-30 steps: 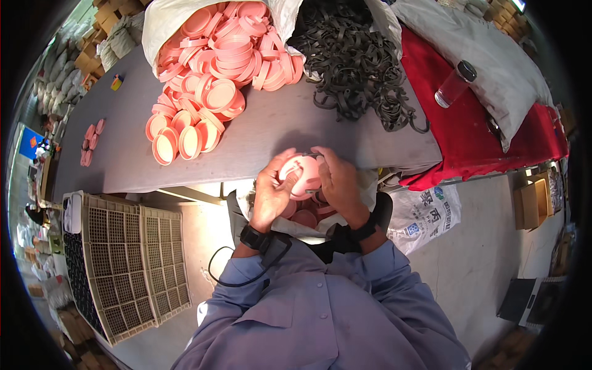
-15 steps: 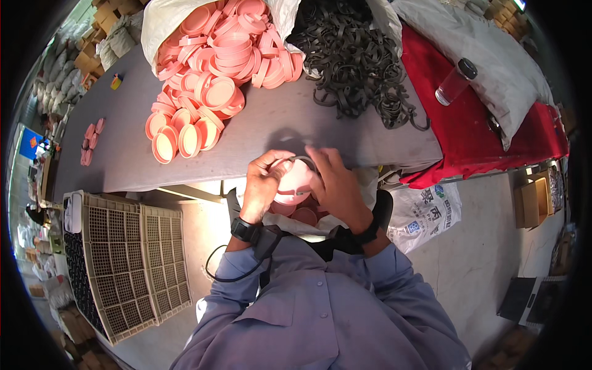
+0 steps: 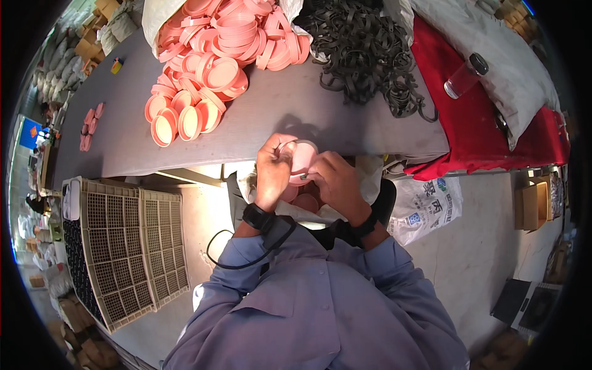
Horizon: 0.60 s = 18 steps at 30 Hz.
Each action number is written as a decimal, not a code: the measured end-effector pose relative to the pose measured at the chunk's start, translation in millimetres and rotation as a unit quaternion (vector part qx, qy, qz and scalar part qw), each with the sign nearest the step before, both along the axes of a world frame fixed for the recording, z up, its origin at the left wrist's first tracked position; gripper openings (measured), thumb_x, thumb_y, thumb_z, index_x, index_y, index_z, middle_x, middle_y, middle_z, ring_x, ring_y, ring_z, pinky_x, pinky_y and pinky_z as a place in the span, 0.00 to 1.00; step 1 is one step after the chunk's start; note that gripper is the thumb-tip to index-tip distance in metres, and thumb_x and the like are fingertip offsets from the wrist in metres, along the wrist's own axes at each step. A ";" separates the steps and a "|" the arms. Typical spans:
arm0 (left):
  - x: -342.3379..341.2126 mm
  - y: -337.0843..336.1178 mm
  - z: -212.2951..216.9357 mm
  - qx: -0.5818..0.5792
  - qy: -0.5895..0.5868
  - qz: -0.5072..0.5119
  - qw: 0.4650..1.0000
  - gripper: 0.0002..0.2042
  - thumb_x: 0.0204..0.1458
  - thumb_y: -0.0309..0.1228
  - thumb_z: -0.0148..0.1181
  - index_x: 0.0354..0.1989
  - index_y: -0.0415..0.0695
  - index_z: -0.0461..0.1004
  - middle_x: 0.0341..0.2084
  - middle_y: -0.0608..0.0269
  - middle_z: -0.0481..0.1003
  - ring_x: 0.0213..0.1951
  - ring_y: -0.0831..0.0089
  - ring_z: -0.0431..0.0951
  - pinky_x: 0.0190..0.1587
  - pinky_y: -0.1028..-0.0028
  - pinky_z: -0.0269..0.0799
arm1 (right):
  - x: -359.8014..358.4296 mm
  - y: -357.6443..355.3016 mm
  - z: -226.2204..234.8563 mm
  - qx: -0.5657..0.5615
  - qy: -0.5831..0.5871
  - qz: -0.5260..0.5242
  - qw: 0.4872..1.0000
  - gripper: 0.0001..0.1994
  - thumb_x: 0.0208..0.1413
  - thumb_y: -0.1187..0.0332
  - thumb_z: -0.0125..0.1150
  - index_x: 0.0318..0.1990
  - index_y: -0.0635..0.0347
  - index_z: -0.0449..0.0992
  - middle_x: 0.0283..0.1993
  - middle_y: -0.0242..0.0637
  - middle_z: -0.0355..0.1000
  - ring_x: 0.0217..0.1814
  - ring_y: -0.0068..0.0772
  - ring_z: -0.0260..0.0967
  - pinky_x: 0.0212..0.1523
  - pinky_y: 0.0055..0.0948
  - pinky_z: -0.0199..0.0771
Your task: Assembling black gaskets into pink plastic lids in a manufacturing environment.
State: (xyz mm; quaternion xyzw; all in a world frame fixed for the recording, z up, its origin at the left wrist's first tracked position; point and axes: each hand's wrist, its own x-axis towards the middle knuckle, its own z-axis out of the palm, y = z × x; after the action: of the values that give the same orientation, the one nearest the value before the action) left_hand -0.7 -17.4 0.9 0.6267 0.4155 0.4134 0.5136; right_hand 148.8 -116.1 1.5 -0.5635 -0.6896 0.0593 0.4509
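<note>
Above my lap, at the table's near edge, I hold a round pink lid (image 3: 304, 155) in both hands. My left hand (image 3: 273, 174) is closed round its left side, thumb against the rim. The fingers of my right hand (image 3: 339, 185) pinch its lower right edge, where a small dark piece shows; most of that piece is hidden. Below my hands an open white bag (image 3: 364, 179) holds more pink lids (image 3: 306, 202). On the table lie a large heap of pink lids (image 3: 222, 74) at the left and a tangled heap of black rubber rings (image 3: 361, 49) at the right.
A grey cloth covers the table (image 3: 265, 105); a red cloth (image 3: 441, 135) lies at its right with a bottle (image 3: 465, 75) and a filled white sack (image 3: 493, 55). Beige plastic crates (image 3: 132, 246) stand low at the left. A printed white bag (image 3: 431, 209) lies on the floor.
The dark band seen along the lid's top edge is no longer visible there. My right hand has moved down from the upper rim to the lower right edge, and the lid is turned.
</note>
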 end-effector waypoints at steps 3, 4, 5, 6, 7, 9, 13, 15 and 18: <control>-5.8 -8.8 -7.6 0.016 -0.032 0.000 0.999 0.06 0.63 0.20 0.60 0.47 0.38 0.77 0.37 0.63 0.79 0.40 0.78 0.76 0.46 0.76 0.73 | 1.0 1.5 -4.4 -0.010 0.102 0.028 0.994 0.06 0.56 0.75 0.66 0.39 0.58 0.75 0.38 0.37 0.73 0.39 0.35 0.74 0.39 0.32 0.75; -7.3 -12.7 -7.6 0.013 -0.053 -0.001 0.998 0.08 0.63 0.21 0.60 0.49 0.39 0.77 0.38 0.63 0.79 0.42 0.78 0.76 0.48 0.75 0.74 | -1.0 -0.2 -5.2 -0.013 0.198 0.036 0.979 0.07 0.56 0.76 0.66 0.41 0.58 0.76 0.38 0.35 0.74 0.39 0.28 0.75 0.39 0.29 0.75; -9.7 -18.9 -2.9 -0.002 -0.062 -0.004 0.998 0.12 0.61 0.21 0.63 0.52 0.39 0.75 0.43 0.61 0.79 0.46 0.76 0.77 0.52 0.75 0.74 | -3.9 -2.6 -9.8 -0.013 0.198 0.034 0.979 0.07 0.56 0.76 0.66 0.41 0.58 0.76 0.38 0.35 0.74 0.39 0.28 0.75 0.39 0.29 0.75; -11.5 -24.0 -3.9 -0.003 -0.062 -0.006 0.998 0.12 0.61 0.21 0.63 0.52 0.39 0.75 0.43 0.61 0.79 0.46 0.76 0.77 0.52 0.75 0.74 | -7.5 -5.4 -19.2 -0.063 0.264 -0.004 0.963 0.09 0.57 0.77 0.66 0.44 0.59 0.75 0.39 0.35 0.75 0.39 0.23 0.74 0.39 0.28 0.75; -15.2 -29.8 -3.9 0.006 -0.073 -0.003 0.997 0.13 0.60 0.21 0.64 0.54 0.38 0.75 0.45 0.61 0.79 0.48 0.75 0.77 0.54 0.74 0.74 | -11.2 -7.2 -29.2 -0.111 0.327 -0.039 0.937 0.11 0.57 0.77 0.67 0.46 0.61 0.75 0.40 0.35 0.75 0.40 0.19 0.74 0.39 0.26 0.75; -17.5 -40.3 -10.8 -0.014 -0.090 -0.025 0.996 0.19 0.58 0.19 0.64 0.58 0.37 0.74 0.49 0.58 0.79 0.53 0.73 0.78 0.57 0.73 0.74 | -9.3 -6.9 -65.5 -0.124 0.288 -0.034 0.949 0.15 0.56 0.77 0.67 0.50 0.62 0.73 0.41 0.36 0.76 0.40 0.19 0.74 0.40 0.26 0.76; -23.2 -59.2 -62.2 0.009 -0.006 -0.037 0.999 0.19 0.55 0.21 0.59 0.56 0.37 0.79 0.52 0.53 0.80 0.54 0.67 0.79 0.61 0.68 0.72 | -18.6 -17.4 -86.4 -0.124 0.093 -0.098 0.983 0.19 0.53 0.75 0.66 0.51 0.66 0.69 0.41 0.47 0.76 0.39 0.35 0.78 0.40 0.35 0.77; -24.1 -53.8 -87.7 0.013 -0.005 -0.037 0.999 0.18 0.55 0.20 0.58 0.56 0.36 0.78 0.50 0.55 0.81 0.52 0.68 0.79 0.60 0.69 0.73 | -26.1 -19.3 -85.8 -0.091 0.026 -0.127 0.987 0.18 0.52 0.75 0.64 0.49 0.65 0.68 0.40 0.51 0.75 0.39 0.44 0.79 0.40 0.40 0.78; -23.9 -53.8 -110.0 0.039 0.027 -0.033 0.998 0.17 0.55 0.18 0.57 0.54 0.36 0.79 0.46 0.59 0.82 0.49 0.71 0.80 0.57 0.71 0.74 | -28.8 -28.9 -82.4 -0.167 0.077 -0.155 0.971 0.15 0.49 0.78 0.60 0.46 0.65 0.67 0.39 0.56 0.73 0.41 0.62 0.75 0.41 0.51 0.76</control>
State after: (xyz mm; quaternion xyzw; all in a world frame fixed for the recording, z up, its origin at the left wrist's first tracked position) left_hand -24.6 -71.2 -109.1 0.6704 0.3920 0.3951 0.4907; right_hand 120.0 -145.0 -80.9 -0.7249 -0.5371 0.1461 0.4059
